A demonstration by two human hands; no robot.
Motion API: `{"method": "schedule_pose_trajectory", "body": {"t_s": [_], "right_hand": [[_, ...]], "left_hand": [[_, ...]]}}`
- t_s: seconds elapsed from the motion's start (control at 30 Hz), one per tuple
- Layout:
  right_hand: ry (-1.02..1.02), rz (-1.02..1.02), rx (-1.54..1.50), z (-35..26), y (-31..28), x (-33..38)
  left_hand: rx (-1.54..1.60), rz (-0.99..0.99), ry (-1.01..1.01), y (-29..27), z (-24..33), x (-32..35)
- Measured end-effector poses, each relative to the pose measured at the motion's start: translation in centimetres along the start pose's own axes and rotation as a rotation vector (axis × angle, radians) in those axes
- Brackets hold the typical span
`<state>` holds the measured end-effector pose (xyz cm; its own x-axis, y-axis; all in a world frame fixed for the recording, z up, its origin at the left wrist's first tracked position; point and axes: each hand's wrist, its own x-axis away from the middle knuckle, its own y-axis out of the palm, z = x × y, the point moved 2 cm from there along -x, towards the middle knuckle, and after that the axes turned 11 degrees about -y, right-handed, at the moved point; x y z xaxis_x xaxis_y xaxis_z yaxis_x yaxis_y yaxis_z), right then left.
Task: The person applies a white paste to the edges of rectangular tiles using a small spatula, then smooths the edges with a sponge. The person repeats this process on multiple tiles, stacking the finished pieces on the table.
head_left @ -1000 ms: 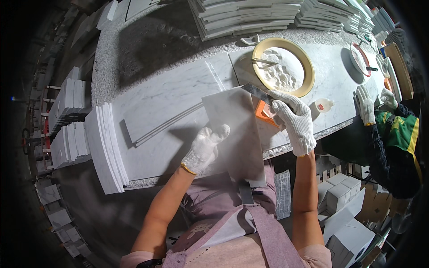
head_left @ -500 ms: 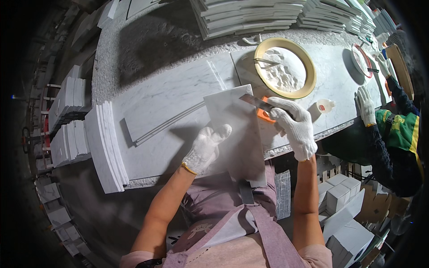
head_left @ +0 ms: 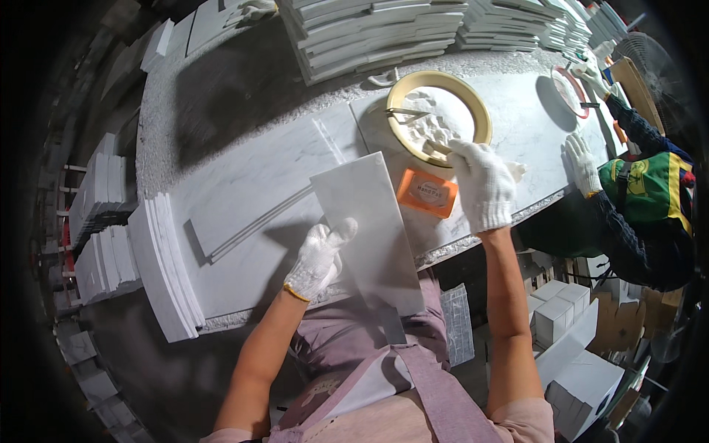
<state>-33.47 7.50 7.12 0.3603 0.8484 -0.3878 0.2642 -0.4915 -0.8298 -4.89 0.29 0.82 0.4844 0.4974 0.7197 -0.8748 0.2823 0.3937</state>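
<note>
A pale grey-white marble tile is gripped at its left edge by my left hand, thumb on its face, in a white knit glove. It is tilted above the bench edge and my lap. My gloved right hand is closed on a putty knife, whose visible blade dips at the near rim of a yellow bowl. White paste-like material fills the bowl, and another flat tool lies across its left rim. Just left of my right hand sits an orange block-shaped pack.
A long tile lies on the marble-topped bench, left of my left hand. Tile stacks stand at the back and at the left end. At the right, a co-worker in green rests a gloved hand on the bench.
My right hand has carried the putty knife from the tile's upper edge to the bowl, uncovering the orange pack. My left hand still holds the tile. The whole view has shifted slightly.
</note>
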Motion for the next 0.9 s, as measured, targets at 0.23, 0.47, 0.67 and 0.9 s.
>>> {"method": "schedule_pose_trajectory", "body": {"t_s": [0.23, 0.47, 0.67, 0.9], "right_hand": [[-0.04, 0.349, -0.146, -0.2, -1.1, 4.1], [0.577, 0.488, -0.124, 6.4, -1.0, 10.0], [0.531, 0.407, -0.237, 11.4, 1.4, 7.8], [0.358, 0.519, -0.707, 7.2, -1.7, 7.7]], "left_hand": [[-0.146, 0.094, -0.107, -1.0, 0.1, 0.0], [-0.126, 0.091, -0.133, -0.9, -0.1, -0.7], [-0.079, 0.072, -0.073, -0.5, 0.0, -0.2], [-0.081, 0.068, -0.043, -0.2, -0.1, -0.4]]}}
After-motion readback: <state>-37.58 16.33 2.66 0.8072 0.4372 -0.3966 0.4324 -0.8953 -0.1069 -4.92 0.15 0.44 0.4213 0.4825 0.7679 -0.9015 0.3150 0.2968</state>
